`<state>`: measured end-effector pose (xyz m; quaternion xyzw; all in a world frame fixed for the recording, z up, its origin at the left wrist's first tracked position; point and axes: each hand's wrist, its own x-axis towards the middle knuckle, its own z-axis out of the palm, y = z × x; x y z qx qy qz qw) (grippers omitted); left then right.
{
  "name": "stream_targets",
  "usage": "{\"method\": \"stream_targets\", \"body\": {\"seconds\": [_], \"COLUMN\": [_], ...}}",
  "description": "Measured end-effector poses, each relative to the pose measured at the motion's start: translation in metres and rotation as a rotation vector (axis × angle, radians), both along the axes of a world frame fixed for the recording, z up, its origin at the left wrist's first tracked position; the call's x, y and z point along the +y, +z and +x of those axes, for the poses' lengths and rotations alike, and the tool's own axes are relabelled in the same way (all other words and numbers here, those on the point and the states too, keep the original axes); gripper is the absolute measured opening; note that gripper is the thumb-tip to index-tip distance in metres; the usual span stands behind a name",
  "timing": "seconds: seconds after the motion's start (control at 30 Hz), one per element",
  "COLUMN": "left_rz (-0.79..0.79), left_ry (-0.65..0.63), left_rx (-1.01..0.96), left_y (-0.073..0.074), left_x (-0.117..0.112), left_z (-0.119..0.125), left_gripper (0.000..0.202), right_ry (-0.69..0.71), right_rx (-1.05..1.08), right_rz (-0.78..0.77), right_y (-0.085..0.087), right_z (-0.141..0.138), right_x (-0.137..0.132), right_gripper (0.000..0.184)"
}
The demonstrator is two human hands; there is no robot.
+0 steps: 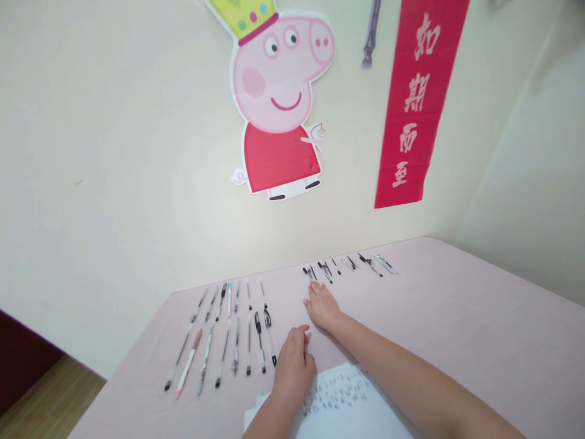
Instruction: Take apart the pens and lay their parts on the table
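My left hand (295, 361) rests flat on the pink table (457, 317), fingers stretched forward, just right of a row of several pens (223, 341) laid side by side. My right hand (322, 305) lies flat and open farther forward, fingertips close to a second group of small pen parts and caps (347, 266) near the table's far edge. Neither hand holds anything. A white sheet with writing (340, 402) lies under my forearms at the near edge.
The table stands against a cream wall with a cartoon pig sticker (278, 103) and a red banner with characters (414, 103). The table's left edge drops to a wooden floor (46, 402). A side wall closes the right.
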<state>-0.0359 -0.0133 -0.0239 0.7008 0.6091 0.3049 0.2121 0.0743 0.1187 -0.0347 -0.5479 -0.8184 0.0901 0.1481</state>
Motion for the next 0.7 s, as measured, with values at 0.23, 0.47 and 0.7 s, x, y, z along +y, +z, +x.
{"method": "stream_targets", "body": {"seconds": [0.23, 0.47, 0.7], "left_rz": [-0.005, -0.007, -0.003], "left_ry": [0.000, -0.009, -0.003], "left_rx": [-0.012, -0.012, -0.012], "left_y": [0.000, 0.001, -0.001], "left_x": [-0.001, -0.002, -0.001], "left_z": [-0.001, -0.001, -0.001], "left_gripper": [0.048, 0.048, 0.049], "right_ry": [-0.070, -0.119, -0.112], "right_rx": [0.002, -0.006, -0.005], "right_rz": [-0.024, -0.038, -0.037], "right_y": [0.002, 0.005, 0.013], "right_z": [-0.013, -0.018, -0.018], "right_x": [0.008, 0.015, 0.012], "right_gripper": [0.059, 0.058, 0.055]}}
